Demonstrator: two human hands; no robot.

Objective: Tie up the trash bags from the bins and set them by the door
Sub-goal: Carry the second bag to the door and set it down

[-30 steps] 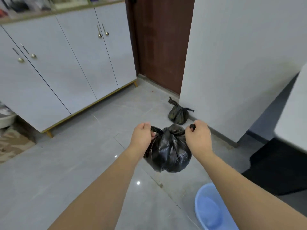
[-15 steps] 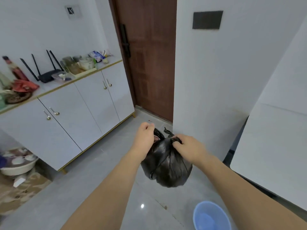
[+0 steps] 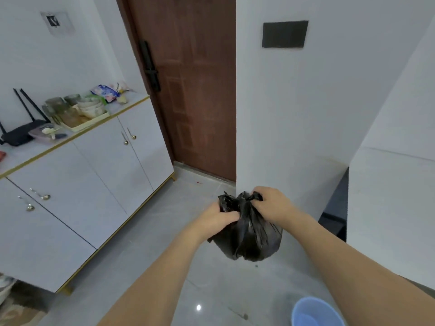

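A small, full black trash bag hangs in the air in front of me, above the grey tiled floor. My left hand grips its gathered neck from the left. My right hand pinches the knotted top from the right. Both hands sit close together at the bag's mouth. The brown door stands straight ahead, beyond the bag. The second tied bag seen earlier by the wall is hidden behind the held bag and my hands.
A white cabinet with gold knobs lines the left side; a router, bowls and packets sit on its top. A white wall corner rises right of the door. A blue bin stands on the floor at lower right.
My view has tilted up and moved toward the door. My hands have drawn together at the bag's top, from pulling its ends apart. The bag on the floor has gone out of sight.
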